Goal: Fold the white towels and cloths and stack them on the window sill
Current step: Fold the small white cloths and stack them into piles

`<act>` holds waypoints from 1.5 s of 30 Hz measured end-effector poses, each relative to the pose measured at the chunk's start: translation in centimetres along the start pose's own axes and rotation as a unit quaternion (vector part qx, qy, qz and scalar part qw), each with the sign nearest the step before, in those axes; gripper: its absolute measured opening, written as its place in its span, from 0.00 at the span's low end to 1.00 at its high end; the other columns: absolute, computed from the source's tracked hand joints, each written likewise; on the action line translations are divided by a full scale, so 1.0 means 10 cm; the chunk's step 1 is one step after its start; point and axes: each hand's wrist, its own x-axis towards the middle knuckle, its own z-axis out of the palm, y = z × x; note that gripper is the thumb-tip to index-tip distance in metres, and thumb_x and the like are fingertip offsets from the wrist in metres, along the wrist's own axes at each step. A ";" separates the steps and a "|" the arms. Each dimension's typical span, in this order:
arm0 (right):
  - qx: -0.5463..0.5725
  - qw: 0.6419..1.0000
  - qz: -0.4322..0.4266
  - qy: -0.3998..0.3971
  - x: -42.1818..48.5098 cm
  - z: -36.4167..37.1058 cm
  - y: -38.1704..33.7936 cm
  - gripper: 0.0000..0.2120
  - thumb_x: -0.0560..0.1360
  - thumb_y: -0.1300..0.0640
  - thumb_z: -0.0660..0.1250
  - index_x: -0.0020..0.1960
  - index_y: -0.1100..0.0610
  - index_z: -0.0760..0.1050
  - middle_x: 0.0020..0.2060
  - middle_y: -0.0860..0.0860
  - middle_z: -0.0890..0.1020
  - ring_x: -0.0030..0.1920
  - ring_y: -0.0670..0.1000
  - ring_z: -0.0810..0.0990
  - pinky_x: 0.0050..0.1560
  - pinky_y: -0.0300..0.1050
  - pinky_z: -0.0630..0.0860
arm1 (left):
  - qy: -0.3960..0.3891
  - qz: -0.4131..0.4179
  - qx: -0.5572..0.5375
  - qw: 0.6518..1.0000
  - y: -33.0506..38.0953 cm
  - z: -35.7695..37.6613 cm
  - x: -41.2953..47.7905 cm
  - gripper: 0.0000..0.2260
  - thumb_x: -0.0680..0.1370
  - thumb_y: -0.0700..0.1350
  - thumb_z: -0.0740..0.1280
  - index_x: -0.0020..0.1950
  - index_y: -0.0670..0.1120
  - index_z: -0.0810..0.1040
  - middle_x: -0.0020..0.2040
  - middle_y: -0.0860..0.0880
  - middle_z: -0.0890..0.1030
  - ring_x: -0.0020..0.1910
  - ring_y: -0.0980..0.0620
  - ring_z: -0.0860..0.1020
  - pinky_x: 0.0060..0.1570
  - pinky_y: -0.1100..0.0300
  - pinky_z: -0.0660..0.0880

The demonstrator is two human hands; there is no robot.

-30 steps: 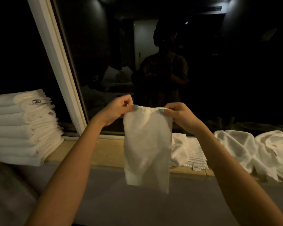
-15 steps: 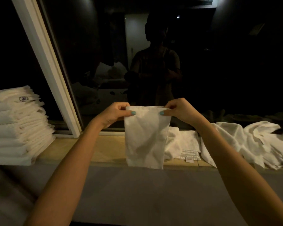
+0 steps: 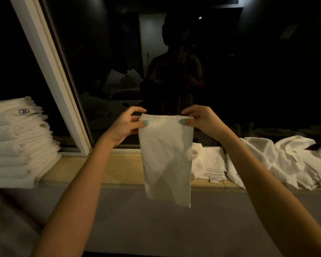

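A white cloth (image 3: 166, 160), folded into a narrow strip, hangs in the air in front of the window sill (image 3: 122, 169). My left hand (image 3: 127, 126) pinches its top left corner and my right hand (image 3: 202, 120) pinches its top right corner. A tall stack of folded white towels (image 3: 17, 143) stands on the sill at the left. A small white towel with a label (image 3: 209, 164) lies on the sill behind the hanging cloth. Loose, crumpled white cloths (image 3: 285, 162) lie on the sill at the right.
A white window frame post (image 3: 50, 75) slants up from the sill left of centre. Dark glass (image 3: 174, 71) behind the sill reflects a person. A grey wall face (image 3: 156, 219) drops below the sill's front edge.
The cloth hangs a little longer than half a second ago, its lower edge now below the sill's front edge. Both hands keep pinching the top corners.
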 end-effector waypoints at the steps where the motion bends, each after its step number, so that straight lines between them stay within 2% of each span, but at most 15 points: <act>1: -0.012 1.000 -0.012 -0.016 0.01 0.00 -0.02 0.10 0.75 0.57 0.70 0.54 0.59 0.79 0.44 0.50 0.79 0.43 0.47 0.78 0.46 0.37 0.77 | -0.026 -0.008 0.069 0.997 0.06 -0.01 0.00 0.15 0.75 0.37 0.69 0.61 0.48 0.74 0.51 0.49 0.80 0.53 0.52 0.79 0.47 0.61 0.78; 4: -0.009 0.998 -0.049 -0.033 0.05 0.03 -0.14 0.07 0.75 0.57 0.70 0.51 0.59 0.80 0.43 0.49 0.80 0.42 0.44 0.79 0.45 0.32 0.77 | -0.118 -0.008 0.269 0.956 0.26 0.09 0.04 0.15 0.74 0.47 0.72 0.60 0.50 0.77 0.52 0.53 0.79 0.52 0.56 0.78 0.47 0.64 0.75; 7: 0.063 0.998 -0.022 -0.009 0.12 0.06 -0.21 0.07 0.73 0.58 0.72 0.50 0.57 0.78 0.43 0.51 0.81 0.44 0.48 0.81 0.46 0.38 0.79 | -0.138 -0.001 0.331 0.933 0.38 0.32 0.14 0.16 0.72 0.52 0.73 0.56 0.46 0.79 0.48 0.48 0.81 0.46 0.52 0.80 0.44 0.59 0.76; 12: 0.168 0.984 0.041 -0.034 0.11 -0.03 -0.06 0.10 0.76 0.53 0.68 0.51 0.60 0.79 0.43 0.53 0.82 0.44 0.51 0.83 0.45 0.43 0.81 | -0.129 0.018 0.181 0.975 0.39 0.42 0.21 0.10 0.76 0.48 0.69 0.56 0.50 0.79 0.50 0.51 0.83 0.46 0.56 0.82 0.45 0.64 0.79; 15: 0.152 0.978 0.075 -0.123 -0.05 0.01 0.22 0.15 0.72 0.50 0.71 0.48 0.63 0.79 0.44 0.57 0.84 0.43 0.54 0.84 0.47 0.52 0.82 | -0.120 -0.012 0.031 0.992 0.32 0.35 0.26 0.16 0.71 0.49 0.70 0.58 0.52 0.77 0.52 0.51 0.83 0.50 0.51 0.82 0.45 0.59 0.79; 17: 0.189 0.971 0.085 -0.117 -0.15 0.10 0.36 0.10 0.73 0.55 0.72 0.50 0.60 0.76 0.47 0.58 0.83 0.46 0.56 0.84 0.47 0.52 0.82 | -0.116 -0.029 -0.002 0.993 0.28 0.28 0.31 0.21 0.69 0.48 0.71 0.62 0.49 0.75 0.54 0.49 0.82 0.52 0.49 0.82 0.45 0.57 0.79; 21: 0.236 0.964 0.082 -0.094 -0.28 0.18 0.41 0.08 0.75 0.56 0.70 0.48 0.55 0.71 0.47 0.58 0.82 0.44 0.58 0.83 0.42 0.48 0.81 | -0.104 -0.029 0.006 0.994 0.18 0.17 0.37 0.17 0.71 0.46 0.73 0.60 0.48 0.78 0.54 0.47 0.83 0.51 0.47 0.82 0.46 0.55 0.79; 24: 0.216 0.963 0.090 -0.137 -0.33 0.23 0.41 0.21 0.74 0.45 0.65 0.48 0.65 0.73 0.41 0.59 0.76 0.40 0.59 0.76 0.43 0.50 0.74 | -0.091 -0.014 0.032 0.995 0.15 0.16 0.38 0.09 0.74 0.43 0.71 0.53 0.48 0.77 0.47 0.49 0.83 0.47 0.49 0.82 0.43 0.54 0.77; 28: 0.252 0.930 0.162 -0.212 -0.41 0.28 0.41 0.18 0.80 0.49 0.58 0.45 0.62 0.79 0.35 0.50 0.81 0.39 0.51 0.80 0.43 0.38 0.76 | -0.135 -0.008 -0.024 0.991 0.17 0.17 0.37 0.23 0.73 0.40 0.71 0.63 0.59 0.71 0.54 0.43 0.81 0.50 0.44 0.81 0.45 0.53 0.80; 30: 0.249 0.927 0.163 -0.229 -0.43 0.31 0.45 0.15 0.81 0.53 0.59 0.50 0.61 0.81 0.45 0.51 0.85 0.47 0.52 0.83 0.49 0.39 0.79 | -0.152 -0.012 -0.012 0.988 0.19 0.15 0.37 0.21 0.75 0.37 0.67 0.63 0.57 0.74 0.56 0.45 0.80 0.52 0.45 0.81 0.46 0.56 0.79; 33: 0.231 0.943 0.140 -0.197 -0.49 0.31 0.50 0.15 0.79 0.54 0.63 0.51 0.65 0.82 0.47 0.58 0.84 0.47 0.56 0.83 0.51 0.44 0.80 | -0.134 -0.017 0.077 0.988 0.22 0.08 0.38 0.10 0.76 0.39 0.67 0.54 0.52 0.82 0.57 0.49 0.80 0.53 0.48 0.80 0.47 0.58 0.78; 35: 0.225 0.953 0.117 -0.164 -0.51 0.27 0.49 0.20 0.76 0.51 0.66 0.46 0.70 0.80 0.37 0.61 0.78 0.36 0.58 0.76 0.40 0.44 0.75 | -0.116 -0.021 0.128 0.985 0.23 0.06 0.37 0.07 0.71 0.49 0.73 0.48 0.54 0.85 0.55 0.48 0.81 0.52 0.48 0.80 0.51 0.56 0.78; 37: 0.214 0.963 0.103 -0.127 -0.51 0.23 0.46 0.18 0.73 0.52 0.70 0.40 0.69 0.78 0.30 0.56 0.73 0.30 0.50 0.71 0.33 0.39 0.67 | -0.090 -0.012 0.163 0.983 0.21 0.06 0.36 0.10 0.67 0.54 0.75 0.44 0.52 0.84 0.48 0.49 0.82 0.49 0.49 0.80 0.51 0.54 0.76; 40: 0.156 0.981 0.083 -0.077 -0.45 0.17 0.47 0.09 0.73 0.58 0.72 0.36 0.58 0.76 0.27 0.47 0.74 0.27 0.40 0.71 0.30 0.32 0.68 | -0.093 -0.002 0.154 0.984 0.13 0.10 0.36 0.04 0.73 0.47 0.71 0.47 0.52 0.82 0.51 0.52 0.80 0.51 0.52 0.79 0.52 0.57 0.75; 45: 0.021 0.996 0.055 -0.063 -0.45 0.13 0.53 0.05 0.73 0.57 0.72 0.45 0.57 0.77 0.37 0.53 0.79 0.37 0.51 0.77 0.39 0.43 0.74 | -0.108 -0.008 0.139 0.984 0.01 0.11 0.33 0.12 0.76 0.39 0.68 0.53 0.55 0.82 0.64 0.55 0.74 0.60 0.55 0.74 0.59 0.59 0.74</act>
